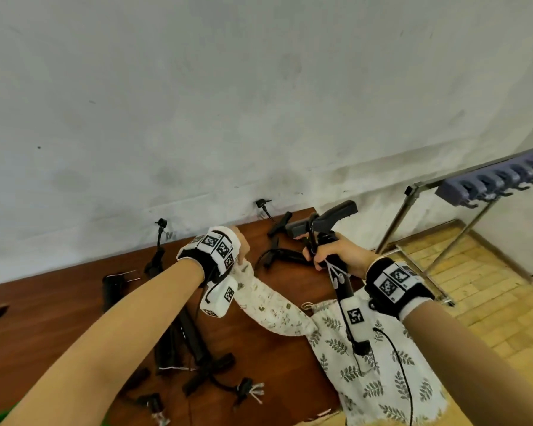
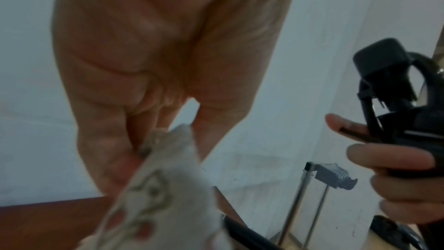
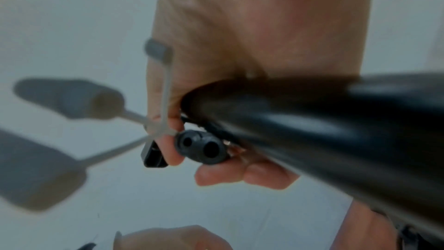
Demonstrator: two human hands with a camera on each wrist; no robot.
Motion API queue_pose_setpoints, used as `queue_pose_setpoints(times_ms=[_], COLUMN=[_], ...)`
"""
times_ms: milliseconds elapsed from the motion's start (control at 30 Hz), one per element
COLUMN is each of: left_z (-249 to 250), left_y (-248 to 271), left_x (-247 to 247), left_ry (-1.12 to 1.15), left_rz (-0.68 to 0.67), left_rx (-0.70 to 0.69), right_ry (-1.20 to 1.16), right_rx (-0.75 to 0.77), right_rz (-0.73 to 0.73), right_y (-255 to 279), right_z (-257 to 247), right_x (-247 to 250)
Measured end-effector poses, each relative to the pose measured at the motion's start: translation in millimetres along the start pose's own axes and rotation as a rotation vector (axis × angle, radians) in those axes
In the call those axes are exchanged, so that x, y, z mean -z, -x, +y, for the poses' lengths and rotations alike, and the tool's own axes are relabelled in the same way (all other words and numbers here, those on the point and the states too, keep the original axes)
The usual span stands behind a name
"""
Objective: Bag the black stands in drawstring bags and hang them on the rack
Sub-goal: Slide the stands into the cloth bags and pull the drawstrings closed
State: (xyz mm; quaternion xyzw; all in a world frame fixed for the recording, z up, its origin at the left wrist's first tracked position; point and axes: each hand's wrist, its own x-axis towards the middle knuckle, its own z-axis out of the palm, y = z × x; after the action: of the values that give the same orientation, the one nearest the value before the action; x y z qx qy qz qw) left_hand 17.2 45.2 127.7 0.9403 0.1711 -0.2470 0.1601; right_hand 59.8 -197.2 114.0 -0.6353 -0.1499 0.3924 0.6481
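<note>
My right hand (image 1: 326, 252) grips a black stand (image 1: 340, 284) held up above the table's right end, its grey head (image 1: 326, 219) pointing to the wall. In the right wrist view the fingers (image 3: 216, 176) curl round the black shaft (image 3: 312, 126), with white cords and grey end caps (image 3: 69, 98) dangling. My left hand (image 1: 240, 250) pinches the top edge of a white patterned drawstring bag (image 1: 268, 302), which hangs down to the table. The left wrist view shows the bag's cloth (image 2: 156, 187) between thumb and fingers (image 2: 108, 159). Several more black stands (image 1: 185, 342) lie on the brown table (image 1: 59, 318).
A second bag with a leaf print (image 1: 382, 370) drapes over the table's right front corner. A metal rack (image 1: 425, 216) with a row of grey hooks (image 1: 493, 182) stands to the right on the yellow floor. The white wall runs right behind the table.
</note>
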Motion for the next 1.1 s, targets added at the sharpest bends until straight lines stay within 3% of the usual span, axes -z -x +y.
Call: queue_pose_setpoints(times_ms=[67, 133, 267, 367, 467, 600, 767, 901, 967, 1101], left_z=[2.8, 9.5, 27.4, 32.0, 32.7, 31.0, 21.1, 19.0, 21.3, 14.8], left_y=[-0.3, 5.2, 25.7, 32.0, 34.5, 36.8, 26.1, 23.2, 25.5, 20.8], left_x=[0.4, 4.6, 22.9, 35.6, 43.2, 26.0, -11.8, -30.0, -33.0, -34.8], left_ry=[0.093, 0.183, 0.199, 0.133, -0.022, -0.110, -0.058, -0.003, 0.039, -0.024], left_rz=[-0.020, 0.003, 0.080, 0.161, 0.239, 0.197, 0.131, 0.092, 0.094, 0.158], left_rx=[-0.057, -0.219, -0.497, -0.626, -0.655, -0.664, -0.631, -0.699, -0.712, -0.738], right_ry=[0.054, 0.071, -0.002, -0.014, 0.116, 0.236, -0.038, -0.364, -0.341, -0.206], right_rx=[-0.027, -0.036, -0.019, 0.007, -0.082, -0.191, -0.182, -0.240, -0.268, -0.416], right_rz=[-0.037, -0.066, 0.120, 0.139, 0.051, -0.084, -0.160, -0.538, -0.634, -0.637], right_y=[0.8, -0.9, -1.7, 0.2, 4.7, 11.4, 16.0, 14.7, 7.2, -7.5], right_z=[3.5, 9.1, 20.1, 25.0, 25.7, 32.4, 27.3, 28.0, 40.8, 67.6], right_x=[-3.1, -6.2, -15.6, -16.1, -18.2, -20.9, -19.8, -33.0, -42.7, -54.8])
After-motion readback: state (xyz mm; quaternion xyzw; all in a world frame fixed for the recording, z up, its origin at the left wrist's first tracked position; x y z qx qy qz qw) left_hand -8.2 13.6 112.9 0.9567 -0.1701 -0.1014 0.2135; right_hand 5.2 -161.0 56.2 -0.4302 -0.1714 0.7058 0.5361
